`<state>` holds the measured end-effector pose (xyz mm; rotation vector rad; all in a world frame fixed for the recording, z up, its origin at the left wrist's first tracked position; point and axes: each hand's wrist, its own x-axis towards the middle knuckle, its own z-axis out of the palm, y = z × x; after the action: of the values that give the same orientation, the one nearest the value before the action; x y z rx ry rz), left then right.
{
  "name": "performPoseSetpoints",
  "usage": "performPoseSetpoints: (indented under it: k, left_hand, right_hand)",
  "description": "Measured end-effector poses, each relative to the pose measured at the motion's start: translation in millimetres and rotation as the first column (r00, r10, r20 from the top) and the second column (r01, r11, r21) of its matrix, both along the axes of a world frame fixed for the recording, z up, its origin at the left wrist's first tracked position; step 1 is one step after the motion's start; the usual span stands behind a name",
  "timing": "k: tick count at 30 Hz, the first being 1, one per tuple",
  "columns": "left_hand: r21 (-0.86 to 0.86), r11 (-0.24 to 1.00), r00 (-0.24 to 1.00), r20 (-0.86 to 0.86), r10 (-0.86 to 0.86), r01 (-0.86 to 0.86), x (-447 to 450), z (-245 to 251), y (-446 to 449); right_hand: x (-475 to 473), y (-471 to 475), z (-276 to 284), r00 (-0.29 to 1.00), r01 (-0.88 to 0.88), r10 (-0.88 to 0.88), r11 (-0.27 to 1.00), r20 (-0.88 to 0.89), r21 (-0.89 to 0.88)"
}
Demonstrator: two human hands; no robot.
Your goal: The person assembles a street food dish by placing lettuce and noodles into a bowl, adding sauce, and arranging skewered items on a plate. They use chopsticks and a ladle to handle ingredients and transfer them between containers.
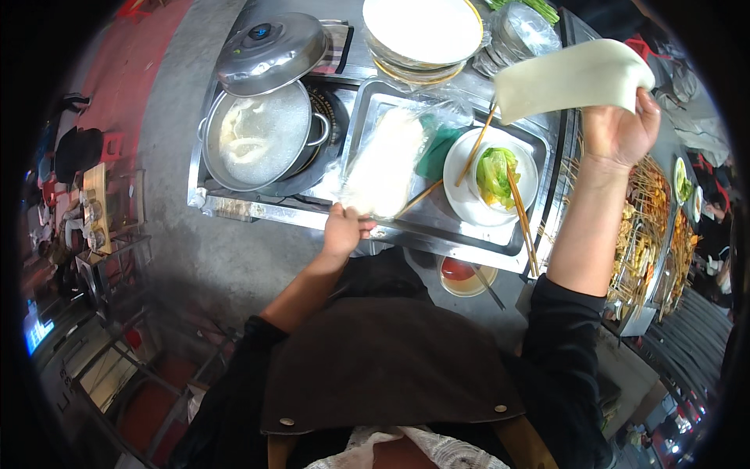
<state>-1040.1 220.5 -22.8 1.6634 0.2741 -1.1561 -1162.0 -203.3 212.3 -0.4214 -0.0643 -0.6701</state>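
Note:
My right hand (621,129) is raised at the right of the counter. It grips one end of a wide, pale, flat dough sheet (562,79), which stretches out to the left. My left hand (343,231) is at the near end of a clear plastic bag (384,164), its fingers on the bag's edge. White food fills the bag, which lies in a shallow metal tray (498,240). Beside it in the tray, a white bowl with lettuce (495,170) stands on a white plate (460,199). Wooden chopsticks (521,217) lean in the bowl.
A metal pot (258,140) of foamy liquid sits on a cooker at left, its dented lid (272,53) tilted behind it. Stacked plates (422,29) and wrapped bowls (518,35) stand at the back. Skewers (644,223) fill trays at right. A tub (469,281) is below the counter.

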Motion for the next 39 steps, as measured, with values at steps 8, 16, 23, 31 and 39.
performPoseSetpoints:
  k: [8, 16, 23, 31, 39]
  left_hand:
    - [0.617, 0.577, 0.133, 0.613, -0.779, 0.534, 38, 47, -22]
    - [0.400, 0.218, -0.259, 0.838, -0.480, 0.890, 3, 13, -51]
    - [0.466, 0.534, -0.239, 0.866, -0.440, 0.706, 37, -2, -132]
    - [0.517, 0.468, -0.220, 0.804, -0.552, 0.717, 27, 1, -129]
    - [-0.464, 0.884, 0.887, -0.382, -0.258, 0.057, -10, 52, -29]
  right_hand:
    - [-36, 35, 14, 0.999, -0.033, 0.031, 0.997, -0.037, -0.066]
    - [-97, 111, -12, 0.954, 0.113, -0.131, 0.990, -0.270, -0.082]
    - [-131, 171, -41, 0.945, 0.137, -0.095, 0.984, -0.313, 0.113]
    - [-122, 194, -45, 0.847, 0.183, -0.131, 0.982, -0.515, 0.052]
    - [-51, 241, -20, 0.974, -0.050, 0.051, 0.999, -0.221, 0.009]
